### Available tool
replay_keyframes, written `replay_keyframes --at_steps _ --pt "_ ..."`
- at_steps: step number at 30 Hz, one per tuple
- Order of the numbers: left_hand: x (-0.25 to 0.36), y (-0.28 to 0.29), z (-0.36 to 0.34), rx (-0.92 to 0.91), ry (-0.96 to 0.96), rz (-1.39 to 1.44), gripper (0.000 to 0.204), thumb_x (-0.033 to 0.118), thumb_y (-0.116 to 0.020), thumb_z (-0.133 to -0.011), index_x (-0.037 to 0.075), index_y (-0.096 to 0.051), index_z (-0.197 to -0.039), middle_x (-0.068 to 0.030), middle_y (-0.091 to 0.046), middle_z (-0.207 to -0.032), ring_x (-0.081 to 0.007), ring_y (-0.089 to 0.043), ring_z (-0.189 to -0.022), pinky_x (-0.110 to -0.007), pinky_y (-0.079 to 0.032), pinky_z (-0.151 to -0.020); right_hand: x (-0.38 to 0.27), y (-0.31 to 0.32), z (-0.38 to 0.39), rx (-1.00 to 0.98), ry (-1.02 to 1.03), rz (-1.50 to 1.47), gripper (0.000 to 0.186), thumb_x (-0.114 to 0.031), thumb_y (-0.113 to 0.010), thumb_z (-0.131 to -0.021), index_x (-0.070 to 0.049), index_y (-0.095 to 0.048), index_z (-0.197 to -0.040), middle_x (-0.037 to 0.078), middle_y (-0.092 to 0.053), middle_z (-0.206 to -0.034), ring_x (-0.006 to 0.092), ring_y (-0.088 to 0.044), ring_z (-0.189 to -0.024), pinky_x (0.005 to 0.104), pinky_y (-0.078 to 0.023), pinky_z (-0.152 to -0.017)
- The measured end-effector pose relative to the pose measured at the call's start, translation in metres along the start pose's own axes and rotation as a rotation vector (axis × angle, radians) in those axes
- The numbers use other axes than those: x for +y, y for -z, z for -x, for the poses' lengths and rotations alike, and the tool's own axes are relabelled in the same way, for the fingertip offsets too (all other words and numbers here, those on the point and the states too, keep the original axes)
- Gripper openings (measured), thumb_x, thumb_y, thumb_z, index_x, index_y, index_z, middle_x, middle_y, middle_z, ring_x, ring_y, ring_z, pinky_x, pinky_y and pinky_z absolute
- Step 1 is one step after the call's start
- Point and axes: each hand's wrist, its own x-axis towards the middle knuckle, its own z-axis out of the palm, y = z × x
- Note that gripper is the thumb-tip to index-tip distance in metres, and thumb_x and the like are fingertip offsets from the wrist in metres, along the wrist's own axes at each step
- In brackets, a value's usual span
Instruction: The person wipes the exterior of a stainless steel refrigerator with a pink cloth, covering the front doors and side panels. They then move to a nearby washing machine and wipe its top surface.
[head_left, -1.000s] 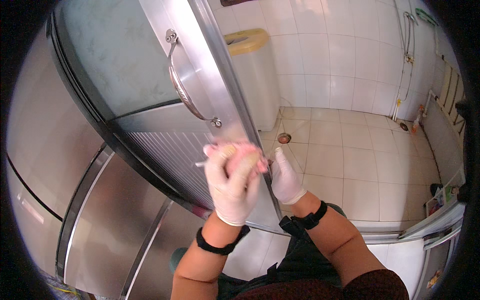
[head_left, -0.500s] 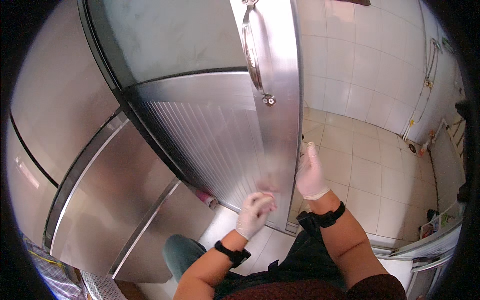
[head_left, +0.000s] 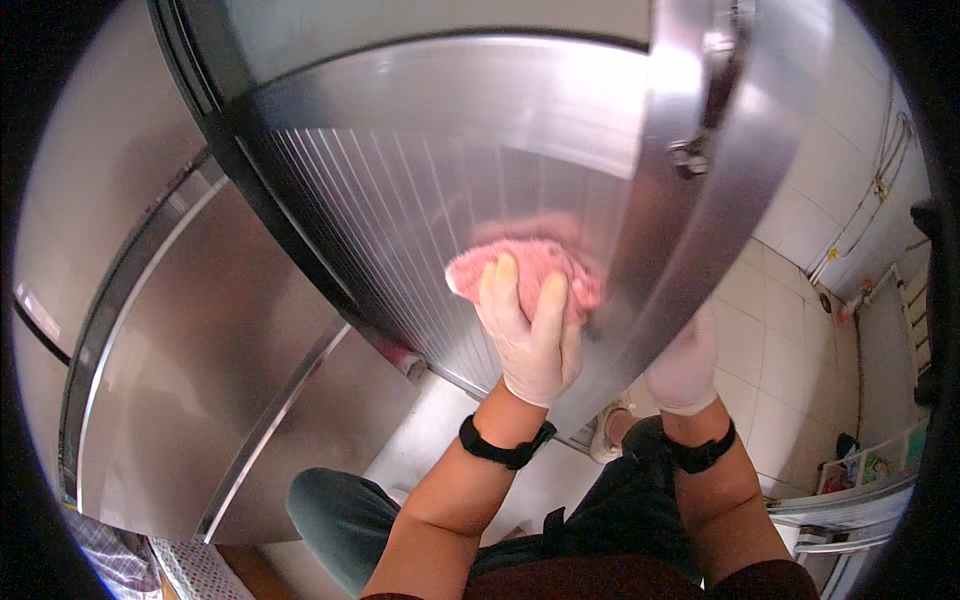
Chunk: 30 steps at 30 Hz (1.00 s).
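White square floor tiles (head_left: pixel 790 300) fill the right side of the view from about 2 to 4 o'clock, with pale wall tiling above them and thin pipes (head_left: pixel 880 170) running down the wall near the 2 o'clock rim. Most of the picture is taken up by a large brushed stainless-steel cabinet door (head_left: pixel 480 190), ribbed with fine vertical lines across its middle panel and smooth along its upper band; its free edge curves down from 12 o'clock toward centre. A metal handle mount (head_left: pixel 690 155) sits on that edge at roughly 1 o'clock. A second plain steel panel (head_left: pixel 200 340) lies at 9 o'clock, framed by a dark seal. Left hand (head_left: pixel 530 340), in a thin whitish glove, is pressed flat with fingers extended over a crumpled pink cloth (head_left: pixel 530 270), pinning it against the lower ribbed part of the door just right of centre; the cloth shows above and beside the fingertips, touching the steel. Right hand (head_left: pixel 685 365), also gloved, is at about 4 o'clock from centre, partly hidden behind the door's edge; it appears to grip that edge, fingers not visible. Black bands (head_left: pixel 500 445) circle both wrists. Dark trousers (head_left: pixel 620 520) and a knee show at 6 o'clock.
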Motion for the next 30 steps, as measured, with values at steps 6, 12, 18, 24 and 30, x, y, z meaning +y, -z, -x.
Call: replay_keyframes --at_steps 6,12,18,24,30 --pt "-0.033 -0.004 0.173 -0.184 0.476 0.090 0.075 0.004 -0.067 -0.084 0.011 -0.039 -0.153 -0.0285 -0.038 -0.149 -0.0444 -0.044 -0.133 -0.054 -0.034 -0.114 0.008 0.006 0.003 -0.118 0.064 -0.062 0.042 -0.029 -0.044 -0.109 -0.005 -0.051 -0.142 0.012 -0.058 -0.139 0.0309 -0.056 -0.126 0.0461 -0.048 -0.107" --pt "-0.022 -0.050 0.307 0.272 1.991 0.813 0.065 0.023 -0.042 -0.105 0.019 -0.012 -0.163 -0.0104 -0.044 -0.139 -0.0233 -0.051 -0.111 -0.039 -0.046 -0.089 0.003 0.025 0.020 -0.064 0.056 -0.096 0.052 -0.042 -0.044 -0.107 -0.008 -0.049 -0.147 0.012 -0.054 -0.147 0.0320 -0.053 -0.131 0.0474 -0.041 -0.114" --pt "-0.065 -0.065 0.372 0.388 2.457 1.105 0.068 0.059 -0.031 -0.108 0.018 -0.024 -0.161 -0.0075 -0.044 -0.149 -0.0301 -0.048 -0.125 -0.050 -0.041 -0.097 -0.011 0.054 0.040 0.323 0.360 0.768 0.067 -0.058 -0.038 -0.105 -0.012 -0.043 -0.154 0.014 -0.045 -0.157 0.0362 -0.043 -0.140 0.0522 -0.028 -0.122" --pt "-0.092 -0.065 0.355 0.504 2.767 1.057 0.076 0.062 -0.023 -0.105 0.011 -0.028 -0.161 -0.0121 -0.031 -0.167 -0.0414 -0.031 -0.150 -0.065 -0.031 -0.111 -0.018 0.064 0.054 0.466 0.577 1.273 0.070 -0.059 -0.036 -0.105 -0.008 -0.042 -0.153 0.017 -0.046 -0.154 0.0357 -0.047 -0.138 0.0501 -0.036 -0.118" --pt "-0.160 -0.048 0.297 0.575 2.629 0.815 0.077 0.066 -0.030 -0.104 0.012 -0.035 -0.158 -0.0107 -0.039 -0.163 -0.0380 -0.035 -0.148 -0.064 -0.023 -0.118 -0.017 0.060 0.042 0.329 0.562 1.344 0.067 -0.054 -0.040 -0.106 -0.006 -0.043 -0.152 0.018 -0.048 -0.153 0.0356 -0.051 -0.136 0.0501 -0.039 -0.117"
